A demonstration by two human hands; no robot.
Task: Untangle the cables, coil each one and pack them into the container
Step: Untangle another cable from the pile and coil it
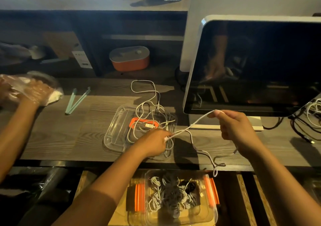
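A white braided cable (191, 126) is stretched taut between my two hands above the desk. My left hand (154, 143) pinches it at the right rim of a clear lid (114, 132) that lies flat with a tangle of white cables (149, 114) and an orange clip on it. My right hand (234, 126) pinches the cable's other part higher up, in front of the monitor; the slack hangs down over the desk's front edge. Below the desk, a clear container (208, 213) with orange latches holds several coiled cables.
A dark monitor (257, 66) stands at the right, with loose cables (311, 118) behind its foot. Another person's gloved hand (31, 90) rests on the desk at the left, near two pale green sticks (76, 100). An orange box (129, 58) sits on the shelf behind.
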